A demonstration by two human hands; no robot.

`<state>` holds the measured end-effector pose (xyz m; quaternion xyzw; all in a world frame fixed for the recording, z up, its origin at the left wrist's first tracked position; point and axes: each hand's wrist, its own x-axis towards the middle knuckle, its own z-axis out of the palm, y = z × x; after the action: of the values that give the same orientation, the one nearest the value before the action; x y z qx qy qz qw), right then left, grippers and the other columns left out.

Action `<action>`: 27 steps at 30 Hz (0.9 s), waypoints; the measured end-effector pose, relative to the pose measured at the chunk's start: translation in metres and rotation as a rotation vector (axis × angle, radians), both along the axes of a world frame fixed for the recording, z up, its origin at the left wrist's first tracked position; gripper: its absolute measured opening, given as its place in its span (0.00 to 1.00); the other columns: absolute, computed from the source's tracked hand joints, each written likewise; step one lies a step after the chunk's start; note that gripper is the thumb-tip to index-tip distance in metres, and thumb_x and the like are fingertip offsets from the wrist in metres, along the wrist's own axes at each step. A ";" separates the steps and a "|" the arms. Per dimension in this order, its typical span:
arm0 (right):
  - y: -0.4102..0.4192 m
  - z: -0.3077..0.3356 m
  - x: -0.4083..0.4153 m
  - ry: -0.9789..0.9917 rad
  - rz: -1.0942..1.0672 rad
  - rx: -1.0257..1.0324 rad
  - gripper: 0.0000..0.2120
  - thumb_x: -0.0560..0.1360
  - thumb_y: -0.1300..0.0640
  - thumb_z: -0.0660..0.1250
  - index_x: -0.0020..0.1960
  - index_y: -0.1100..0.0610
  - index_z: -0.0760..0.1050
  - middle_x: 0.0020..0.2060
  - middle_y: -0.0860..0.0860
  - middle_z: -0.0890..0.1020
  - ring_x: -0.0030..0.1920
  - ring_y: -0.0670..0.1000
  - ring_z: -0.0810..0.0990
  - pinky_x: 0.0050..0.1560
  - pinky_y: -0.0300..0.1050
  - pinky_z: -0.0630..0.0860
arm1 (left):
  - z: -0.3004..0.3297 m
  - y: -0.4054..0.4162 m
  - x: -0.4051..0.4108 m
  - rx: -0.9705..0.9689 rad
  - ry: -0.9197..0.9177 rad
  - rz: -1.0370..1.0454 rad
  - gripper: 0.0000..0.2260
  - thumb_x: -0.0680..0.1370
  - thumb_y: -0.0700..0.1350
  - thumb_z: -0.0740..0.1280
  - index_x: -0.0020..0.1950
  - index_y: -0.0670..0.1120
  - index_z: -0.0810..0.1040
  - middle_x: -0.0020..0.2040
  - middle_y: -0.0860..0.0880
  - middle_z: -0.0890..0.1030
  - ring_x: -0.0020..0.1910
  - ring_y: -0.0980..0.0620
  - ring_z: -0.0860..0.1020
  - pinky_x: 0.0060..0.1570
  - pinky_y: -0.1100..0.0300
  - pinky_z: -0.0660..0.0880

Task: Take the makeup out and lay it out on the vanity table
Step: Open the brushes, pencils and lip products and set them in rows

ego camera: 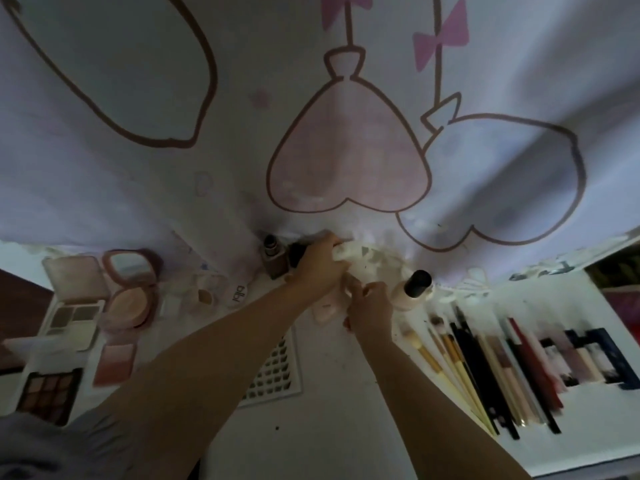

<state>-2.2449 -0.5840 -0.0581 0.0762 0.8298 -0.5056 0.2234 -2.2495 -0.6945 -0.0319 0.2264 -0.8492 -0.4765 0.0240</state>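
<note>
A white worktop [329, 427] is seen from above, set against a pale wall hanging [346, 98] printed with brown-outlined pink and white heart-shaped forms and pink bows. The light is dim and the edges of the view are blurred.

Both bare forearms are stretched to the far middle of the worktop. The left hand [320, 263] is curled around a soft white pouch-like item [349, 258] at the foot of the hanging; the right hand [369, 301] is held just beside it, its fingers bent on the same white material. Whether anything else is held cannot be told.

Makeup is already laid out. At the left lie an open pink round powder compact [130, 289], a white open eyeshadow palette [72, 317], a pink square blush [114, 363] and a dark multi-pan palette [48, 393]. A brown-capped foundation bottle [273, 258] stands just left of the left hand, and a pale pink bottle with a black cap [414, 289] just right of the right hand. A row of brushes and pencils [485, 368] is lined up at the right. A white grid-patterned tray [273, 372] lies between the forearms.
</note>
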 end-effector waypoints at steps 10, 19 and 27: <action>-0.003 0.022 -0.005 -0.064 0.076 -0.062 0.21 0.80 0.57 0.57 0.71 0.59 0.58 0.43 0.61 0.77 0.27 0.53 0.75 0.21 0.40 0.71 | -0.004 -0.006 -0.004 -0.188 0.037 -0.039 0.18 0.75 0.37 0.64 0.65 0.42 0.69 0.64 0.42 0.71 0.63 0.45 0.71 0.58 0.62 0.67; 0.078 0.126 -0.040 0.605 0.688 0.733 0.14 0.80 0.48 0.56 0.60 0.53 0.73 0.51 0.53 0.77 0.49 0.54 0.78 0.48 0.47 0.76 | -0.014 0.081 0.047 0.062 0.103 -0.135 0.21 0.78 0.42 0.64 0.71 0.45 0.66 0.68 0.49 0.70 0.66 0.53 0.69 0.66 0.61 0.66; 0.077 0.088 -0.052 0.510 0.856 0.869 0.13 0.81 0.48 0.54 0.49 0.58 0.67 0.40 0.51 0.73 0.43 0.54 0.76 0.44 0.44 0.67 | -0.029 0.107 0.010 0.308 0.048 -0.099 0.07 0.74 0.42 0.69 0.45 0.54 0.73 0.43 0.57 0.77 0.47 0.55 0.76 0.45 0.64 0.71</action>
<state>-2.2971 -0.5065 0.0295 -0.2992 0.9423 0.0066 0.1502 -2.2392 -0.5875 -0.0609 0.1738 -0.7754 -0.6069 -0.0142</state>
